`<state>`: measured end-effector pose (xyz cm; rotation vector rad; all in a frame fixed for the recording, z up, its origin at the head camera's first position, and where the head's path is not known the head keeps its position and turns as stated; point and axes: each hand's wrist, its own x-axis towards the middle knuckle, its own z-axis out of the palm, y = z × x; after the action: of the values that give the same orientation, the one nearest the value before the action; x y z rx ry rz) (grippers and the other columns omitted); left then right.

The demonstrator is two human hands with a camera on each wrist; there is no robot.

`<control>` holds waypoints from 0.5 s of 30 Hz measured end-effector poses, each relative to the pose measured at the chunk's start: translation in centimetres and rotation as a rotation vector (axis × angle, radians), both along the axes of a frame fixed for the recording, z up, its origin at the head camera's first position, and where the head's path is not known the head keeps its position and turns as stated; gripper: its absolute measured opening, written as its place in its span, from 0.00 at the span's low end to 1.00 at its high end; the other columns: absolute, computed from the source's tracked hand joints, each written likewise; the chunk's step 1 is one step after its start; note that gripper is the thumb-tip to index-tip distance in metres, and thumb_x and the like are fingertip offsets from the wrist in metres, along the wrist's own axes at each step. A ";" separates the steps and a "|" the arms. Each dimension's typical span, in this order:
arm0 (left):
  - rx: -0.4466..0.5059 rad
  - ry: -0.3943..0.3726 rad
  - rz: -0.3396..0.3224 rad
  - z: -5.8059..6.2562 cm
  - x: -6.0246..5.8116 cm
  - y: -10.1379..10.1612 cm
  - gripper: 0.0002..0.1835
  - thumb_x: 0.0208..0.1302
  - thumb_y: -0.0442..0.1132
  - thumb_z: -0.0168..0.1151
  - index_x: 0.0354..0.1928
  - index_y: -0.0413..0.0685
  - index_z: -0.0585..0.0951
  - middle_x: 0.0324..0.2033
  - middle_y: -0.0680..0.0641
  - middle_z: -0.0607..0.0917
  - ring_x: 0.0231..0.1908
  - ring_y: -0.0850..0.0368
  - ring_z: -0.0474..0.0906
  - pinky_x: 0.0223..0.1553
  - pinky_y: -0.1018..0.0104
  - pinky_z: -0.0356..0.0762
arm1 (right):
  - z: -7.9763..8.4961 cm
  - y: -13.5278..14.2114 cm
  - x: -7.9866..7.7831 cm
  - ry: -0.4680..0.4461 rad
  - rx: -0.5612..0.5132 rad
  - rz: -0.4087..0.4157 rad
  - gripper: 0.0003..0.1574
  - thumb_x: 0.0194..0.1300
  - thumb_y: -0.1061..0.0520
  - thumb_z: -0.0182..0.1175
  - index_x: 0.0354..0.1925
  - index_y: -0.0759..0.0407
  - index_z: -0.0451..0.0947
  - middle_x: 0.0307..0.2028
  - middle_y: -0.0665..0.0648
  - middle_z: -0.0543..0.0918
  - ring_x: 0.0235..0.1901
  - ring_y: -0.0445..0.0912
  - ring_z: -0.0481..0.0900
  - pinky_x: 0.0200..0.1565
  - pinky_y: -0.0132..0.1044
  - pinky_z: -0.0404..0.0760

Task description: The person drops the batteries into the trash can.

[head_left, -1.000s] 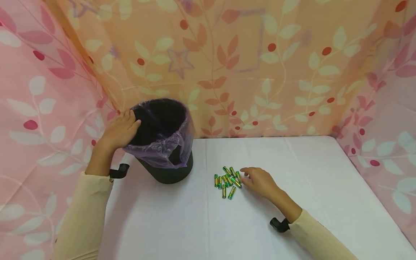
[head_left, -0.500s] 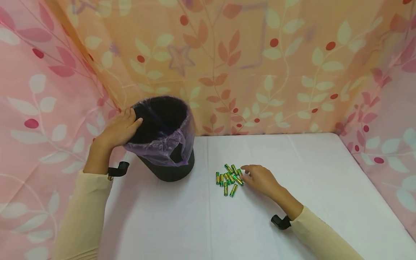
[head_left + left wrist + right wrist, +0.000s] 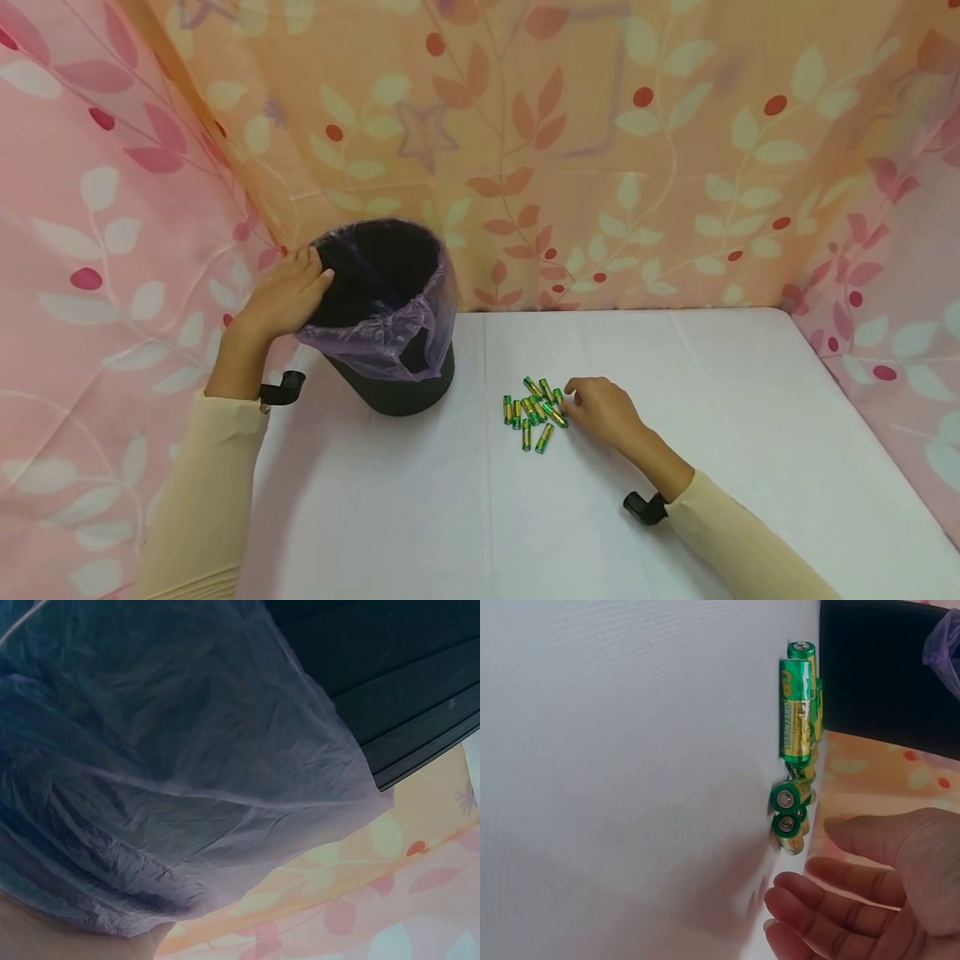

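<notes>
My left hand (image 3: 288, 292) grips the left rim of a black trash bin (image 3: 401, 396) lined with a thin purple plastic bag (image 3: 360, 350). In the left wrist view the bag (image 3: 187, 750) hangs over the bin's ribbed side (image 3: 405, 682), and part of the hand (image 3: 82, 934) shows below; its fingertips are hidden there. My right hand (image 3: 603, 408) is just right of a loose cluster of green and gold batteries (image 3: 536, 410). In the right wrist view, the thumb and fingers of this hand (image 3: 862, 892) are loosely bent and apart, holding nothing, close to the batteries (image 3: 795, 712).
A white cloth-covered table (image 3: 420, 508) lies under everything. Behind it hangs an orange leaf-patterned curtain (image 3: 517, 150), with a pink patterned curtain (image 3: 90, 333) on the left side. Black wrist mounts (image 3: 645, 507) stick out from the sleeves.
The head view has shifted slightly, so the bin and batteries appear a little further right. My right hand has edged slightly nearer the batteries; my left hand keeps its place on the rim.
</notes>
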<state>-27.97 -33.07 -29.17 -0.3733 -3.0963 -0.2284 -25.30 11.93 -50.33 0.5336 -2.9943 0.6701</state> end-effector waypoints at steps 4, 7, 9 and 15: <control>0.009 -0.005 0.005 -0.2 0.1 -0.2 0.38 0.74 0.53 0.23 0.69 0.24 0.42 0.69 0.27 0.39 0.70 0.35 0.31 0.68 0.43 0.30 | -0.1 -0.2 -0.2 -0.005 0.004 -0.017 0.13 0.57 0.51 0.66 0.38 0.58 0.83 0.20 0.47 0.75 0.22 0.42 0.70 0.23 0.36 0.70; 0.011 -0.007 0.007 -0.2 0.1 -0.3 0.38 0.74 0.54 0.23 0.69 0.24 0.42 0.69 0.27 0.39 0.70 0.35 0.31 0.68 0.42 0.30 | -0.4 -0.3 -0.3 -0.018 0.007 -0.026 0.10 0.57 0.52 0.66 0.34 0.57 0.82 0.20 0.46 0.75 0.21 0.42 0.70 0.23 0.35 0.69; 0.008 -0.005 0.005 -0.2 0.2 -0.3 0.38 0.74 0.53 0.23 0.69 0.24 0.42 0.69 0.27 0.40 0.70 0.34 0.31 0.68 0.42 0.31 | -0.6 -0.4 -0.3 -0.030 0.013 -0.030 0.09 0.56 0.52 0.66 0.33 0.56 0.82 0.20 0.46 0.75 0.21 0.41 0.70 0.23 0.35 0.69; 0.016 0.010 -0.008 -0.2 0.0 -0.2 0.38 0.74 0.53 0.24 0.69 0.24 0.43 0.69 0.27 0.41 0.70 0.35 0.32 0.68 0.43 0.31 | -0.5 -0.6 -0.6 -0.025 0.059 -0.041 0.08 0.55 0.51 0.66 0.27 0.54 0.82 0.20 0.46 0.77 0.20 0.42 0.71 0.21 0.36 0.70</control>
<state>-27.99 -33.26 -29.33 -0.3859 -3.0820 -0.2501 -25.88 11.30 -50.79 0.4679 -3.0472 0.5921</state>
